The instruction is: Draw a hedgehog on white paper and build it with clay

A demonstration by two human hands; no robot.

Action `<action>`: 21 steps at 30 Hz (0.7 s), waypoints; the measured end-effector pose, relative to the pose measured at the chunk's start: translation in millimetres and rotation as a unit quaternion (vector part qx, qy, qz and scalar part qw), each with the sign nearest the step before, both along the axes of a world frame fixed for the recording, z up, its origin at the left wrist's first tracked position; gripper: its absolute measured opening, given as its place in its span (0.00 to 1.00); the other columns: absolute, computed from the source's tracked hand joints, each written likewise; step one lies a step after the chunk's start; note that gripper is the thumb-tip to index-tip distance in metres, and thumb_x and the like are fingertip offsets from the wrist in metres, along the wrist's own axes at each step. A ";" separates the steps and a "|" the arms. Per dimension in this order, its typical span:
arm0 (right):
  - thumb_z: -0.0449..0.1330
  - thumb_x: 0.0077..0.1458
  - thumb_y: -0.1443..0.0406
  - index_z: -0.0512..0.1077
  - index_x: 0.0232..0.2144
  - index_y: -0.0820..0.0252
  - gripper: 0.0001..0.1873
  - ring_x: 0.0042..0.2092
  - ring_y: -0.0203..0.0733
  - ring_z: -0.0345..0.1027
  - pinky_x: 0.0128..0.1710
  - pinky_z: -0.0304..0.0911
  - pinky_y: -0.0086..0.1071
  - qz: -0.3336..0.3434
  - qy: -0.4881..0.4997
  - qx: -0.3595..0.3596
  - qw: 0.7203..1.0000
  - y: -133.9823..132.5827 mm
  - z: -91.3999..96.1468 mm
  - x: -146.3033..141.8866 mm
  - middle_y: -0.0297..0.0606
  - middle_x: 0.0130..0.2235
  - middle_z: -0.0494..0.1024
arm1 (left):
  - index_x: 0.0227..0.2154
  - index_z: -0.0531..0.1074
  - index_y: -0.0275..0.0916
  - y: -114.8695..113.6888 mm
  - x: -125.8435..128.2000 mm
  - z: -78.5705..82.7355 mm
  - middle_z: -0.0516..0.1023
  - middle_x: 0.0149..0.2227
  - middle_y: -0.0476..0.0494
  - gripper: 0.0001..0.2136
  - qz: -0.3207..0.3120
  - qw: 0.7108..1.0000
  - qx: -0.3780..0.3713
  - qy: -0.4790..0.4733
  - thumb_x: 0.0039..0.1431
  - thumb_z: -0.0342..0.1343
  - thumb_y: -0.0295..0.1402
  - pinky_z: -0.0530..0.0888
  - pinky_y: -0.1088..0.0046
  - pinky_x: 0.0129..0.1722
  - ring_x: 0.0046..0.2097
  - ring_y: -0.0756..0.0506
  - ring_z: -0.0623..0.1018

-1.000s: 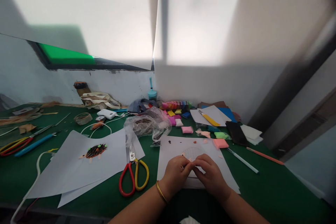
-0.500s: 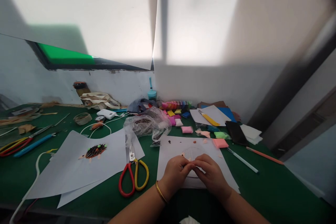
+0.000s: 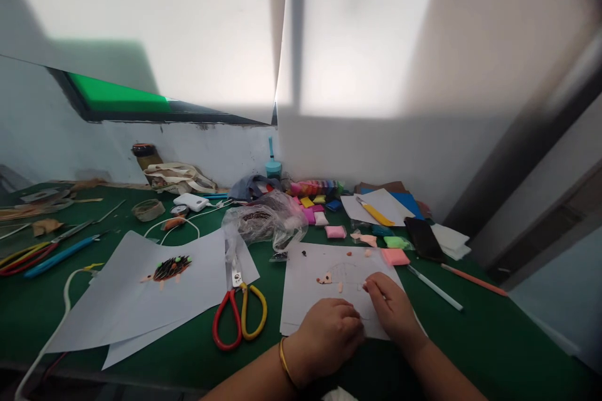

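On the white sheet (image 3: 301, 288) in front of me is a pencil outline of a hedgehog (image 3: 345, 270). Its face is filled with peach clay (image 3: 328, 277), with a dark eye and a brown nose, and one peach leg (image 3: 340, 287) lies below the body. At the outline's rear end, my right hand (image 3: 392, 310) is closed in a pinch; whatever sits between its fingertips is too small to make out. My left hand (image 3: 329, 332), with a gold bangle (image 3: 285, 360) at the wrist, rests curled over the sheet's lower edge. Its fingertips are hidden.
Red-and-yellow-handled scissors (image 3: 239, 310) lie left of the sheet. Beyond them, a finished hedgehog (image 3: 172, 268) sits on other paper. Several clay packets (image 3: 335, 232), a plastic bag (image 3: 268, 219) and a yellow cutter (image 3: 376, 212) lie behind; a white pen (image 3: 436, 288) and phone (image 3: 423, 238) are at right.
My hands, together over the drawing before, have parted. The left has drawn back toward me, and the right has moved to the outline's rear. The face and leg now show.
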State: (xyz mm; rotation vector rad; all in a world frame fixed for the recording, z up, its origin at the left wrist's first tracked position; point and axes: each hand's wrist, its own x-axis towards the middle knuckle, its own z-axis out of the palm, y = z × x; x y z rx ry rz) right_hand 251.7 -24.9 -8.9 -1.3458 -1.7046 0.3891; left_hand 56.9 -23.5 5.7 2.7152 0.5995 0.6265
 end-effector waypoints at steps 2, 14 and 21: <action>0.50 0.63 0.59 0.68 0.28 0.56 0.13 0.34 0.41 0.64 0.35 0.61 0.34 0.005 -0.007 -0.003 1.000 0.2 -0.7 -3.0 0.34 0.30 0.70 | 0.37 0.74 0.39 0.9 -1.4 -0.2 0.77 0.38 0.42 0.07 0.011 1.000 -0.011 -0.011 0.62 0.52 0.33 0.69 0.68 0.46 0.43 0.44 0.75; 0.56 0.60 0.55 0.73 0.32 0.55 0.12 0.36 0.41 0.68 0.37 0.65 0.34 0.075 -0.030 -0.033 0.996 -1.6 1.8 -8.1 0.36 0.33 0.75 | 0.38 0.72 0.41 9.1 -6.6 -6.2 0.75 0.37 0.45 0.05 0.222 0.957 -0.120 -0.144 0.61 0.55 0.33 0.68 0.66 0.43 0.41 0.44 0.72; 0.56 0.60 0.58 0.74 0.30 0.55 0.11 0.36 0.40 0.69 0.36 0.66 0.34 0.120 -0.083 -0.030 0.989 -5.7 1.3 -17.3 0.36 0.32 0.75 | 0.31 0.72 0.40 9.5 -7.0 -7.7 0.75 0.33 0.49 0.02 0.226 0.960 -0.133 -0.101 0.59 0.56 0.31 0.66 0.71 0.38 0.37 0.46 0.71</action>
